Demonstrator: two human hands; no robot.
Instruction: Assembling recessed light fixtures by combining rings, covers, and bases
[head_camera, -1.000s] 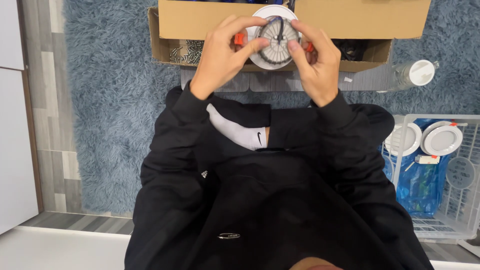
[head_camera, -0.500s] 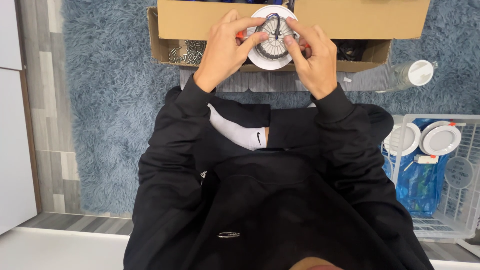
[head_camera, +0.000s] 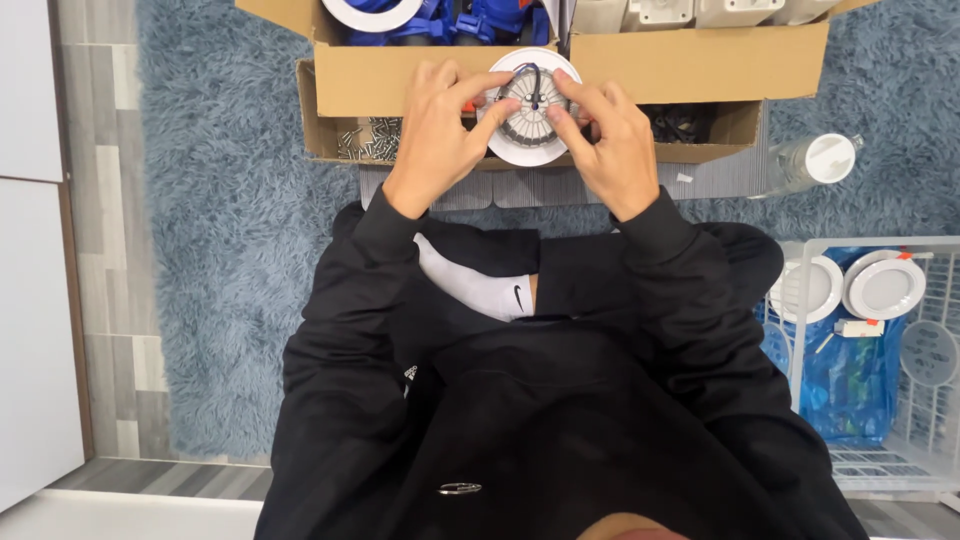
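While cardboard boxes (head_camera: 700, 65) sit behind, both hands' fingers (head_camera: 500, 108) pinch a round, ribbed white lamp (head_camera: 530, 115).

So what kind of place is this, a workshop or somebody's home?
Probably a room at home used for small assembly work. The person sits on a shaggy blue rug, both hands on a round white lamp, with a cardboard box of parts ahead and a white wire basket beside.

Bright, even indoor light; sharp focus
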